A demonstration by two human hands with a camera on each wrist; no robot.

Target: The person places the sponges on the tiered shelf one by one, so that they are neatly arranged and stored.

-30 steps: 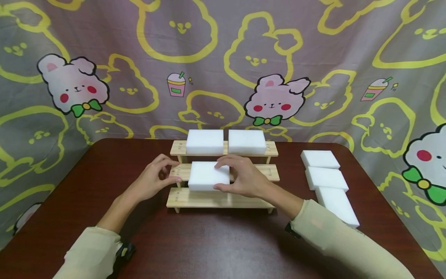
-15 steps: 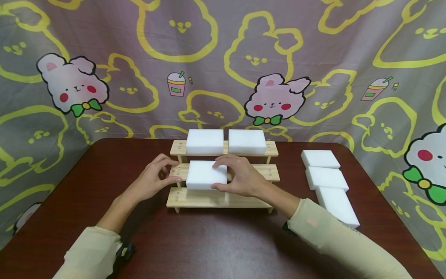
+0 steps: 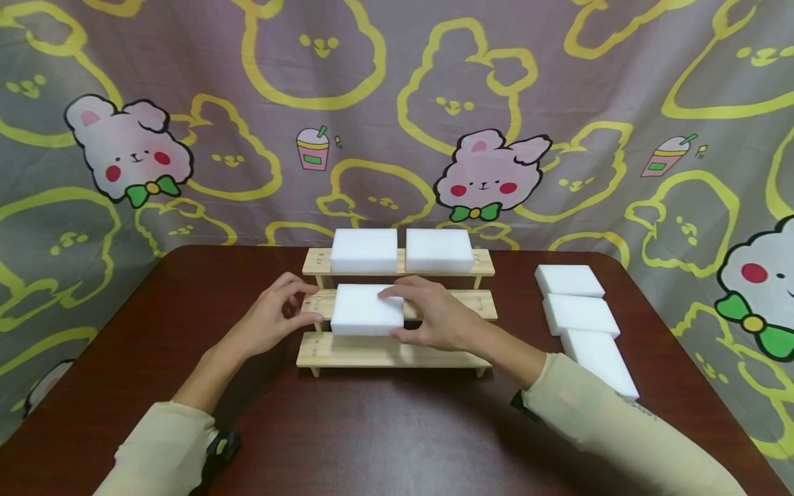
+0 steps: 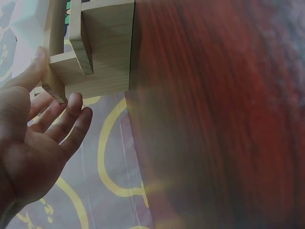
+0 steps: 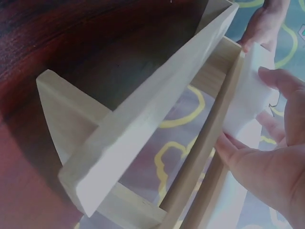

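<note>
A three-tier wooden display stand [image 3: 391, 353] stands on the table in the head view. My left hand [image 3: 271, 315] grips the left end of its middle tier, thumb on the front side and fingers behind, as the left wrist view also shows. On that tier, left of centre, lies a white foam block [image 3: 362, 310]. My right hand [image 3: 440, 317] holds this block at its right end, index finger over the top and thumb at the front right corner. Its other fingers are mostly hidden behind. Two more white blocks, a left one [image 3: 364, 249] and a right one [image 3: 438, 249], lie on the top tier.
On the table's right lie three more white blocks, the far one [image 3: 568, 280], the middle one [image 3: 583, 315] and the near one [image 3: 599, 362], touching in a staggered row. A patterned curtain [image 3: 384, 124] hangs right behind the dark red table [image 3: 347, 441].
The block on the middle tier has slid slightly left under my right hand. Since then my right thumb has shifted right, towards the block's corner. My left hand has stayed put.
</note>
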